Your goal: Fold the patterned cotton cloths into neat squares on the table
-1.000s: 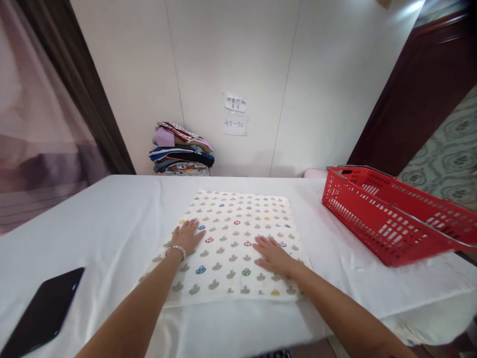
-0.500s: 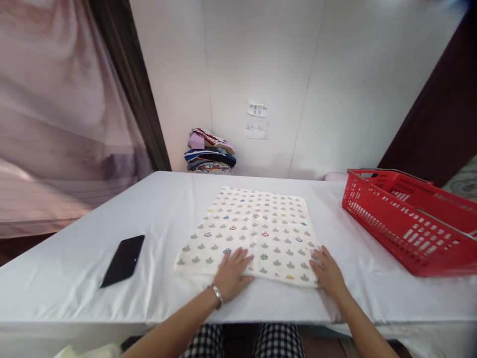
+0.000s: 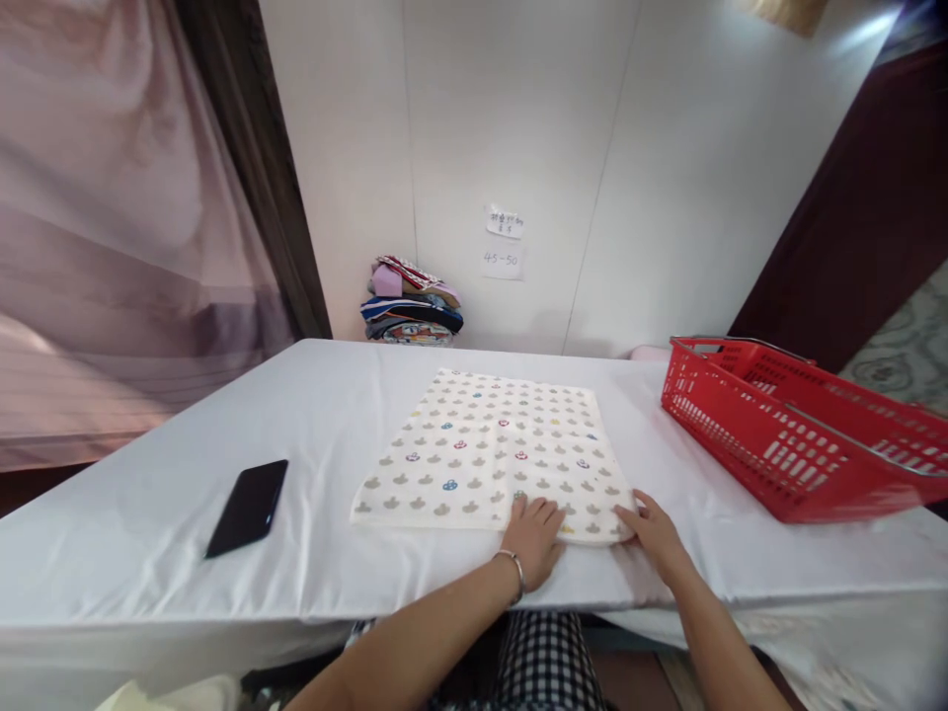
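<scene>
A table (image 3: 148, 553) draped in a white cloth fills the view in front of me, its near edge just above my checked trousers (image 3: 544, 662). On the right end sits a red plastic basket (image 3: 748, 449), tilted, its wire handle lying across the rim. In the middle lies a folded patterned cloth (image 3: 489, 454), cream with rows of small grey shapes and a few coloured ones, flat on the table and well apart from the basket. Against the far wall, behind the table, there is a stack of folded clothes (image 3: 411, 316), and above it two paper notes (image 3: 504, 242) are stuck to the wall. A dark phone (image 3: 248, 506) lies on the left, near the front edge, apart from the cloth.

My left hand (image 3: 533, 538) rests palm down at the cloth's near edge, fingers spread and flat, pressing on the fabric, gripping nothing; a thin bracelet (image 3: 513, 568) circles that wrist. My right hand (image 3: 656, 533) lies at the cloth's near right corner, fingers loosely extended and touching the corner; I cannot tell whether the fingertips pinch the edge or only rest against it.
</scene>
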A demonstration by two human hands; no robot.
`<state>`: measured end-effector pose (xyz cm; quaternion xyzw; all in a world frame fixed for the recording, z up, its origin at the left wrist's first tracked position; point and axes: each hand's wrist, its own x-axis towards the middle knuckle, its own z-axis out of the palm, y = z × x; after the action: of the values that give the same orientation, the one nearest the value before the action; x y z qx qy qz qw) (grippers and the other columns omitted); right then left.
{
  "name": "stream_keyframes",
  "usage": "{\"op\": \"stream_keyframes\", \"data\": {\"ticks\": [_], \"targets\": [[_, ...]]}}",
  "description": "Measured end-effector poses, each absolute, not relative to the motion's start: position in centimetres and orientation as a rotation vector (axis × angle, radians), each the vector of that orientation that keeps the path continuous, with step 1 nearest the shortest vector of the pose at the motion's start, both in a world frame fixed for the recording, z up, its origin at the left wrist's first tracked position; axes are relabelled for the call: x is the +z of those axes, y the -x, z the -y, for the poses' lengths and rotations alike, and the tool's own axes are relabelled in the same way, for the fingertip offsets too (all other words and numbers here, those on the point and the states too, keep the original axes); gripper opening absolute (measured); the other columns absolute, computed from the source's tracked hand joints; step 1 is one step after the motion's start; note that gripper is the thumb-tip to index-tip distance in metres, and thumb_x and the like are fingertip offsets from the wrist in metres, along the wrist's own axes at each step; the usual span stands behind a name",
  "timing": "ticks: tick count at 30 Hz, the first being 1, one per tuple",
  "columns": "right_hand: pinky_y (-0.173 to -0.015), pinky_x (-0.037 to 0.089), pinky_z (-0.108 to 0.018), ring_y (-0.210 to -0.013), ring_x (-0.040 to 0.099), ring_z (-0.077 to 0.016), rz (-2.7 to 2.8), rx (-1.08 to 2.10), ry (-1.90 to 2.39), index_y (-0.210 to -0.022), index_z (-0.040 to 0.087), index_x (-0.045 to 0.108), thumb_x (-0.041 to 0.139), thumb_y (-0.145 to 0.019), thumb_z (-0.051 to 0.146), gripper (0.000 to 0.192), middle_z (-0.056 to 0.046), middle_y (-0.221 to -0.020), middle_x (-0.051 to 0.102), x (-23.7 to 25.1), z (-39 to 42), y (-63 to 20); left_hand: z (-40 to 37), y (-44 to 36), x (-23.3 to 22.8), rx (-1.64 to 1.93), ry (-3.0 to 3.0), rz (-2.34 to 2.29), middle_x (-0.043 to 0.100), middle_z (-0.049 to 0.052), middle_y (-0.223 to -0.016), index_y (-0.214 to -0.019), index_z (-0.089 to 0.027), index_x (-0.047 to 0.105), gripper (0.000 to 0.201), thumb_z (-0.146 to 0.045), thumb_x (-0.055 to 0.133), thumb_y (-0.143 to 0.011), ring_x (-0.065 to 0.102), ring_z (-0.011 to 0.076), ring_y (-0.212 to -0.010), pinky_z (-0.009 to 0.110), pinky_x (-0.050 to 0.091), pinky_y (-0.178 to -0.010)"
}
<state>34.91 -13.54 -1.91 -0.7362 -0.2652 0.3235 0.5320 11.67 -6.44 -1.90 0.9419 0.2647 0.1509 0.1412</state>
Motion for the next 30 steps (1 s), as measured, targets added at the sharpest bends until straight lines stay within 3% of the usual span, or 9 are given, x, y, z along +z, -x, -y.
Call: {"op": "stream_keyframes", "data": {"ticks": [5, 12, 19, 25, 27, 30], "targets": [[-0.061, 0.055, -0.033, -0.075, 0.065, -0.0219, 0.435, 0.913, 1.484, -0.129, 0.023, 0.041, 0.076, -0.058, 0.035, 0.08, -0.002, -0.085, 0.068, -1.2, 13.8, -33.0, 6.6, -13.9, -1.0, 0.435, -2.736, -0.712, 0.049, 0.009, -0.128, -0.128, -0.019, 0.042, 0.047, -0.028, 0.048, -0.082, 0.041, 0.0254, -0.117, 0.045, 0.029, -0.1], [-0.068, 0.055, -0.029, -0.085, 0.064, -0.0203, 0.451, 0.81, 1.314, -0.134, 0.026, 0.036, 0.077, -0.058, 0.032, 0.087, -0.001, -0.095, 0.067, 2.1, 13.5, -29.7, 7.7, -15.9, -0.6, 0.528, -2.684, -0.755, 0.042, 0.011, -0.135, -0.137, -0.019, 0.027, 0.068, -0.027, 0.054, -0.075, 0.043, 0.0277, -0.114, 0.045, 0.034, -0.095], [-0.07, 0.055, -0.036, -0.088, 0.063, -0.022, 0.53, 0.873, 1.206, -0.141, 0.03, 0.022, 0.076, -0.062, 0.033, 0.095, -0.002, -0.102, 0.066, 4.4, 14.6, -26.4, 7.6, -14.5, 1.7, 0.682, -2.544, -0.749, 0.061, 0.007, -0.107, -0.118, -0.02, 0.049, 0.037, -0.02, 0.044, -0.081, 0.056, 0.0212, -0.098, 0.035, 0.046, -0.083], [-0.077, 0.053, -0.038, -0.101, 0.06, -0.0247, 0.385, 0.957, 1.235, -0.143, 0.029, 0.012, 0.062, -0.074, 0.051, 0.088, -0.006, -0.12, 0.06, 2.8, 15.2, -27.8, 9.2, -9.1, 4.1, 0.719, -2.576, -0.498, 0.065, 0.004, -0.094, -0.108, -0.023, 0.056, 0.03, -0.019, 0.042, -0.081, 0.06, 0.0186, -0.087, 0.03, 0.048, -0.076], [-0.08, 0.052, -0.039, -0.107, 0.058, -0.0262, 0.388, 0.983, 1.307, -0.143, 0.026, 0.014, 0.06, -0.073, 0.054, 0.088, -0.008, -0.126, 0.056, 1.9, 14.8, -28.6, 9.9, -6.9, 5.2, 0.724, -2.58, -0.405, 0.065, 0.004, -0.09, -0.108, -0.023, 0.056, 0.029, -0.019, 0.042, -0.082, 0.061, 0.0182, -0.085, 0.029, 0.048, -0.074], [-0.083, 0.051, -0.04, -0.108, 0.057, -0.0277, 0.472, 0.949, 1.326, -0.138, 0.022, 0.03, 0.06, -0.072, 0.055, 0.079, -0.009, -0.126, 0.056, 1.0, 13.9, -29.7, 10.9, -3.5, 7.5, 0.697, -2.575, -0.331, 0.066, 0.004, -0.085, -0.11, -0.026, 0.056, 0.029, -0.021, 0.041, -0.085, 0.062, 0.0166, -0.079, 0.027, 0.049, -0.07]]}}
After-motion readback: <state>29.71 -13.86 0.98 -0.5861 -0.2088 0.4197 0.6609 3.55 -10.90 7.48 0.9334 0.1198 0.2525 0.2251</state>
